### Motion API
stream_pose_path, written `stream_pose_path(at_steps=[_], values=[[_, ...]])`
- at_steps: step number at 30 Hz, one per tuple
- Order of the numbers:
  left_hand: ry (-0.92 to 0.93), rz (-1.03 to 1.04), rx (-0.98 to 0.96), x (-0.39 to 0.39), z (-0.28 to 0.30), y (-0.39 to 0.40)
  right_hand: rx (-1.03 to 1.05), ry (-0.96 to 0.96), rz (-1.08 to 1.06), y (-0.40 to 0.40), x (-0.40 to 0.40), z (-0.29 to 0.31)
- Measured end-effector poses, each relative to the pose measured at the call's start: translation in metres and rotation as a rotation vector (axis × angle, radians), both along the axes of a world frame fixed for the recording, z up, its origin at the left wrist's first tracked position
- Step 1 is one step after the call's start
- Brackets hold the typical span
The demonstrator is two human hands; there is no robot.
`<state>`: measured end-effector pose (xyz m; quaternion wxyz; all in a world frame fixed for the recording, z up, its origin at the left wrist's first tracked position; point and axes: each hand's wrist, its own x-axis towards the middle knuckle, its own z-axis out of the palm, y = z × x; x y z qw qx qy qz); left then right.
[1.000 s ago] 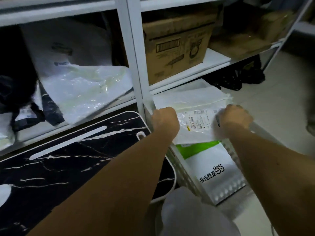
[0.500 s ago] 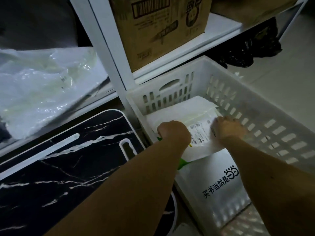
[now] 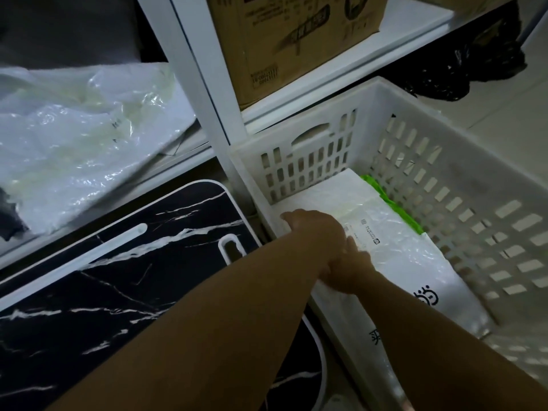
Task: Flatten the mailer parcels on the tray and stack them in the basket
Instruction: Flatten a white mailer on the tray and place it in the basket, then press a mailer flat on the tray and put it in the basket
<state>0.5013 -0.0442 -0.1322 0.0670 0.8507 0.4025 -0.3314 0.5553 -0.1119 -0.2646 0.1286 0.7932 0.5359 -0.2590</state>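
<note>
A white slotted basket (image 3: 444, 161) stands on the floor to the right of the black marble-patterned tray (image 3: 118, 292). Inside it lies a stack of flat mailers: a white crinkled one with a printed label (image 3: 397, 247) on top, a green edge (image 3: 382, 191) showing beneath it, and a white mailer with black print (image 3: 430, 298) nearer to me. My left hand (image 3: 314, 229) rests flat on the top mailer's left edge. My right hand (image 3: 350, 268) lies just behind it, partly under my left wrist, fingers laid on the same mailer.
White shelving posts (image 3: 201, 84) rise between tray and basket. A cardboard box (image 3: 296, 40) sits on the shelf above the basket. Clear and white plastic bags (image 3: 74, 149) lie on the shelf left of the post. Black bags (image 3: 462, 69) sit on the floor behind.
The white mailer went from held above the basket to lying on the stack inside. Both hands slid together to its left edge, the left wrist now over the right hand.
</note>
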Motion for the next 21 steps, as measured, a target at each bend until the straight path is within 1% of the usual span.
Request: stream_pose_path(at_steps=[2,5,9,11,13,15,17,19,21], values=[[-0.023,-0.012,-0.007,-0.002,0.000,0.003,-0.103,-0.032,0.014,0.001,-0.001,-0.008],[-0.066,-0.033,0.006,-0.006,0.003,0.007,-0.179,-0.039,0.023,0.007,-0.002,-0.006],[-0.175,-0.033,0.056,-0.014,0.007,0.013,-0.171,0.024,0.003,0.019,-0.001,-0.003],[-0.248,-0.055,0.101,-0.015,0.009,0.013,-0.111,0.065,-0.039,0.021,-0.001,0.003],[-0.325,-0.070,0.151,-0.015,0.010,0.010,-0.044,0.107,-0.156,0.024,-0.001,0.017],[-0.398,-0.079,0.189,-0.014,0.015,0.010,0.061,0.100,-0.280,0.031,0.001,0.037],[-0.495,-0.093,0.177,-0.018,0.026,0.014,0.209,0.023,-0.320,0.038,0.004,0.061],[-0.620,-0.084,0.130,-0.028,0.040,0.018,0.339,-0.078,-0.335,0.045,0.006,0.089],[-0.753,-0.052,0.133,-0.043,0.055,0.023,0.506,-0.167,-0.372,0.052,0.005,0.118]])
